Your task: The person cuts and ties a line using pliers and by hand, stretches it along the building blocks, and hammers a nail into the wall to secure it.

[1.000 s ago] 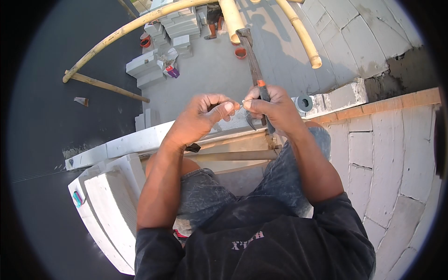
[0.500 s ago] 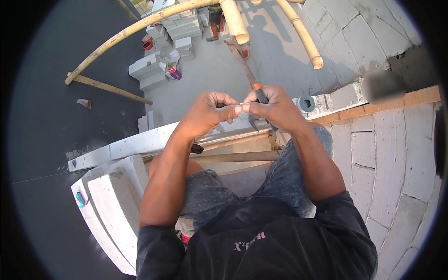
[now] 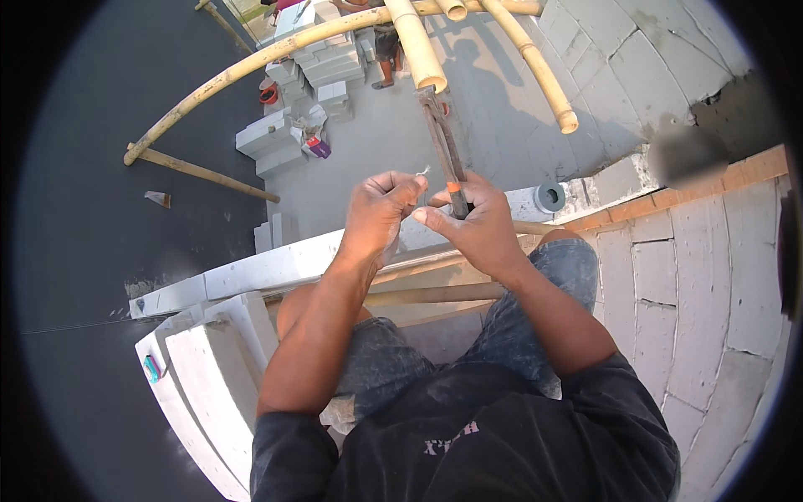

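Note:
My left hand (image 3: 381, 213) is closed in a pinch, with a thin whitish strand (image 3: 425, 171) poking out past its fingertips. Its exact kind is too small to make out. To its right, my right hand (image 3: 478, 222) holds a long rusty tool (image 3: 443, 138) with two narrow arms, an orange band and a dark grip. The tool points away from me, and its far end lies just below a bamboo pole in view. The right thumb is stretched toward the left hand, the two hands being apart. Both are above a white block wall top (image 3: 318, 255).
Bamboo poles (image 3: 284, 46) cross the far side. Stacked white blocks (image 3: 272, 134) and a person's leg (image 3: 386, 63) are on the floor below. A grey pipe end (image 3: 549, 197) stands on the wall at right. More blocks (image 3: 209, 360) and a turquoise object (image 3: 151, 369) are at left.
My hands have parted, the left holding the strand away from the right thumb. The rusty tool has turned more upright in my right hand, and two arms of it now show.

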A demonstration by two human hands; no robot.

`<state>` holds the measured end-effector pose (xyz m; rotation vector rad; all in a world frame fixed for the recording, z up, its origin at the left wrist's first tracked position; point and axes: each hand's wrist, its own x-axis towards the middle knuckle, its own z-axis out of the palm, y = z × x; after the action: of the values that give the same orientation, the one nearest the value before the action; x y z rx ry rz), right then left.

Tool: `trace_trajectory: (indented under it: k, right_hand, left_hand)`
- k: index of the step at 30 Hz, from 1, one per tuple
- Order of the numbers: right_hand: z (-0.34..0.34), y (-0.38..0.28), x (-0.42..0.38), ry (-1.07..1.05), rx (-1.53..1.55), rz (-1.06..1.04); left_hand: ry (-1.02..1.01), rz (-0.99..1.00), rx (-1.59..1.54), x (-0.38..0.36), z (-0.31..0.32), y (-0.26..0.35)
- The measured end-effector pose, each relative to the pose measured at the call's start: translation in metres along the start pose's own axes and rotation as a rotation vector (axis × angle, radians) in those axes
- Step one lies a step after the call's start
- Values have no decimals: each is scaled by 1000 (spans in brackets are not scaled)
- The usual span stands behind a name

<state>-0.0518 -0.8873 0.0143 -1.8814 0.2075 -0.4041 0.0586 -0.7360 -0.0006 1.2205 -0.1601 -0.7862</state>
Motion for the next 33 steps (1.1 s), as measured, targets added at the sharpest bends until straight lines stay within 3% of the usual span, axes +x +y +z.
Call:
trace_trajectory:
  k: [6,13,19,21,24,27,33]
  right_hand:
    - [0,8,4,24,-30,39]
    - [-7,7,5,23,-57,-20]
    - [-28,1,-2,-107,-66,-28]
    - [-39,13,-7,-224,-30,81]
    - [-47,20,-7,-366,-57,159]
    - [-45,17,-7,-451,-88,107]
    - [-45,9,-4,-508,-225,125]
  left_hand:
    - [32,125,-31,1,6,-7]
    - [12,110,226,1,4,5]
    - [120,210,391,0,-6,20]
    - [155,256,441,1,-14,26]
    - [206,249,432,1,-22,34]
    - [215,236,422,2,-23,33]
    - [216,197,389,5,-28,31]
